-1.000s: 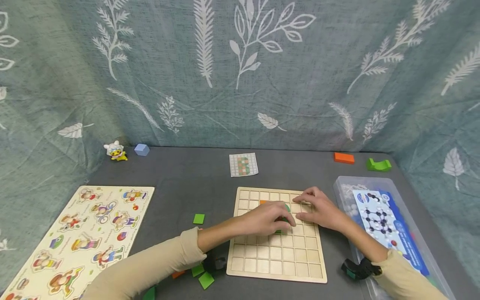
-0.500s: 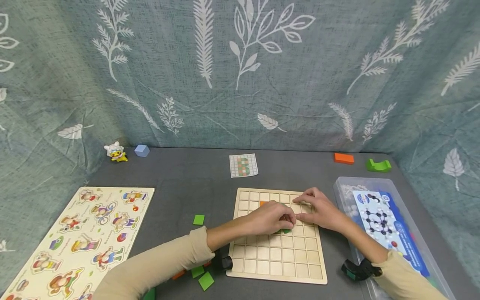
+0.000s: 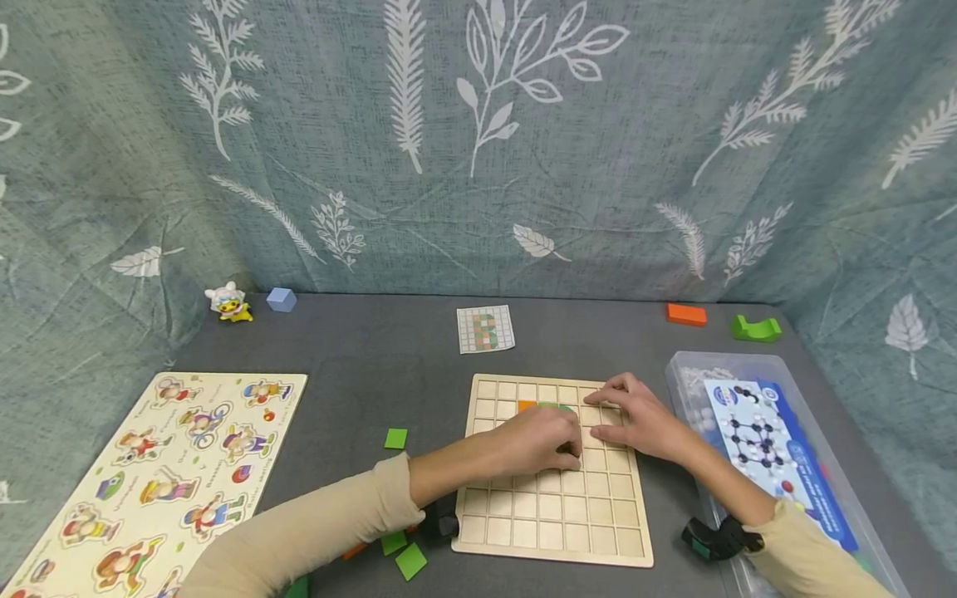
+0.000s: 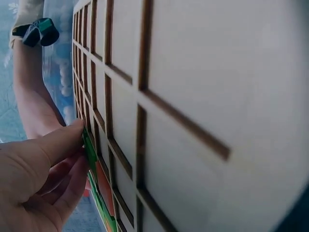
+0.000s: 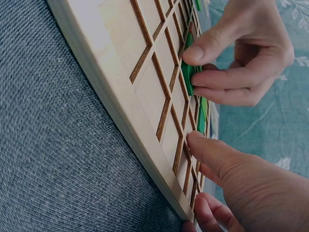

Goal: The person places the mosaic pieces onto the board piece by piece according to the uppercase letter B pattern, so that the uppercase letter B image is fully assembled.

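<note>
My left hand (image 3: 534,440) is over the middle of a wooden grid board (image 3: 553,531). Its thumb and fingers pinch a green tile (image 5: 188,79), which stands at the grid cells in the right wrist view. Beyond it an orange tile (image 3: 527,406) and other green tiles (image 3: 549,404) sit in a row of cells, partly covered by the hand. In the left wrist view, an orange tile (image 4: 104,183) lies beside the pinched one. My right hand (image 3: 646,419) rests on the board's right side, thumb and fingers spread apart.
Loose green tiles (image 3: 410,561) lie left of the board. A printed pattern card (image 3: 485,330) is behind it. At left is a picture puzzle board (image 3: 217,457); at right, a clear plastic box (image 3: 807,415). A toy figure (image 3: 229,302) and several blocks (image 3: 685,315) line the back.
My left hand shifted slightly right, then back left and a little toward me, uncovering green tiles in the far row. The right hand has kept its place.
</note>
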A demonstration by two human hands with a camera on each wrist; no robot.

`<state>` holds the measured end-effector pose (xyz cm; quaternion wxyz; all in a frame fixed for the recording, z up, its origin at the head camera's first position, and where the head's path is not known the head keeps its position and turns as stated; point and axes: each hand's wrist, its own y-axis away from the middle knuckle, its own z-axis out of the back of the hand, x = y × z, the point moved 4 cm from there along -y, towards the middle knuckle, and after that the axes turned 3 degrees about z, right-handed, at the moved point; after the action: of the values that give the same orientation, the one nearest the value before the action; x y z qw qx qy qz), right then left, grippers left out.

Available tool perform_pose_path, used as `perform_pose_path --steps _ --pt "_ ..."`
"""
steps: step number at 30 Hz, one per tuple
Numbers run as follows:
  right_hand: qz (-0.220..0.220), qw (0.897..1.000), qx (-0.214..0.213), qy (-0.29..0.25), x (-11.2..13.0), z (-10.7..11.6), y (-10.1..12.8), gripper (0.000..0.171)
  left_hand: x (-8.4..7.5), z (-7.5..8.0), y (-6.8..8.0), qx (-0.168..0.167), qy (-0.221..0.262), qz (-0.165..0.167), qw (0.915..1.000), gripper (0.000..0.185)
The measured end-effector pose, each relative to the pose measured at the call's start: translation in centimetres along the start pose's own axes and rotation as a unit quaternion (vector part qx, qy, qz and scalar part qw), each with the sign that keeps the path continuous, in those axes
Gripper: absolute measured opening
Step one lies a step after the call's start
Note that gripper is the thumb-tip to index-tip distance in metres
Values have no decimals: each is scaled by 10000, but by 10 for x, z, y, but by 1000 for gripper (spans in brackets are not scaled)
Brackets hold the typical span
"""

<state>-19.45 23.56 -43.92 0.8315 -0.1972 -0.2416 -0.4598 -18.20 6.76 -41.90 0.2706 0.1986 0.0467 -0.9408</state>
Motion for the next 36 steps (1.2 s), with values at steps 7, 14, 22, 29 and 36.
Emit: perform_pose_path --steps 7,14,22,29,36 --pt "-13 10000 9 -22 0 -1 0 37 -4 1 13 -201 -604 -186 9978 9" --pt "-97 9999 -25 5 -2 -3 -1 37 18 17 66 -660 -104 95 9977 14" --pt "-214 9997 68 34 -4 -2 0 38 99 38 159 -1173 997 1285 9797 26" --pt "-253 9996 73 36 -4 1 3 39 132 41 194 -1093 1675 1727 9645 39" --pt "-256 9996 113 -27 -1 -1 0 40 126 40 213 -1025 1841 1645 9636 40"
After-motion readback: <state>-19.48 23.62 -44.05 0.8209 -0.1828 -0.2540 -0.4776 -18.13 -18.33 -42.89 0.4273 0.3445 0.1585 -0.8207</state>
